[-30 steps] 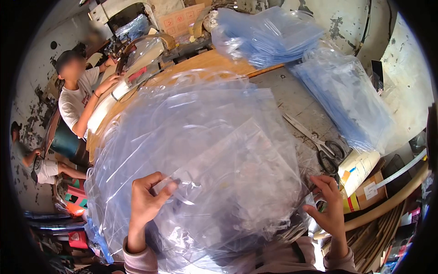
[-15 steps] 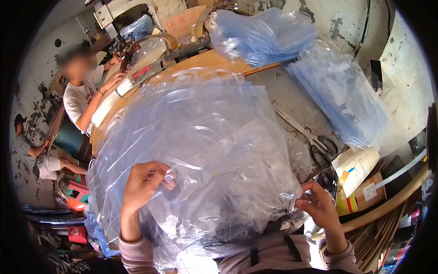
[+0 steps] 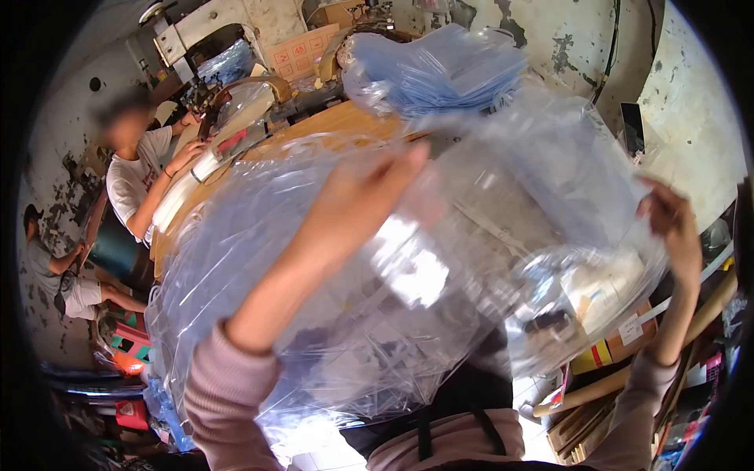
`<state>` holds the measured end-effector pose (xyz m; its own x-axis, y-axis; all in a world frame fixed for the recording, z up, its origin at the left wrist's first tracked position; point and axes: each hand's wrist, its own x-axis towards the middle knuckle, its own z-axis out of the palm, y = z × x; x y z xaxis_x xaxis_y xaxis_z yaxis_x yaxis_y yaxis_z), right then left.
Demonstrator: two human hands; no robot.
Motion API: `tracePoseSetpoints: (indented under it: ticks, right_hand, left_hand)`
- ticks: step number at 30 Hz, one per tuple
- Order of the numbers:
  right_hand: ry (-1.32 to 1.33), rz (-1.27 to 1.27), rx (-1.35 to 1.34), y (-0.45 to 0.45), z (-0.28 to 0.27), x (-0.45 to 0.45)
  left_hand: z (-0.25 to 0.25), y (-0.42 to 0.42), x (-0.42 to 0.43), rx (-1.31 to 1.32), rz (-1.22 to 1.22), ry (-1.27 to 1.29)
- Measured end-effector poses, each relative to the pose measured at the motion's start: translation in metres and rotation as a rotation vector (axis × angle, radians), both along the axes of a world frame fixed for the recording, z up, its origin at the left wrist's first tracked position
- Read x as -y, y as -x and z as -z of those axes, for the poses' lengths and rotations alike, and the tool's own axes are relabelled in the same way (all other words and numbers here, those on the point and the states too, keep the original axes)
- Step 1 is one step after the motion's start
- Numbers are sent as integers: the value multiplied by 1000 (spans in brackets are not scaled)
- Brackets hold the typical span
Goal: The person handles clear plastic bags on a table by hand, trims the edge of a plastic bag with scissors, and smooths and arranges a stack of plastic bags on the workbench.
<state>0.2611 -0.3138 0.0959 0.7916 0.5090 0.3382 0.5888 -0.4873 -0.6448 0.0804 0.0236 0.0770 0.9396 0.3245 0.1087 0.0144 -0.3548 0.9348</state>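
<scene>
A clear plastic sheet is stretched in the air between my two hands, blurred by motion and bright with glare. My left hand is closed at its left side, above the pile; its fingertips are smeared. My right hand pinches the sheet's right side, out past the table's right part. Under my left forearm lies a large loose pile of clear plastic pieces with pale edging strips. Through the raised sheet, the scissors on the table and a second plastic stack show only faintly.
A bluish stack of folded plastic lies at the back. A phone leans by the wall. At left, a person works at a sewing machine; another person sits farther back. A long cardboard tube and a box stand at right.
Both hands have risen and moved to the right, lifting a plastic sheet off the pile. It now passes in front of the scissors and the right-hand stack. The view has shifted slightly.
</scene>
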Motion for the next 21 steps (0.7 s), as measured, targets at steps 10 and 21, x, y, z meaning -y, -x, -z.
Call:
tracePoseSetpoints:
  ticks: [10, 21]
  right_hand:
    - [487, -21, 251, -267, 22, 53]
    - [780, 163, 84, -191, 92, 22]
  left_hand:
    - [2, -212, 29, 168, -126, -270]
    - [80, -205, 73, -72, 97, 464]
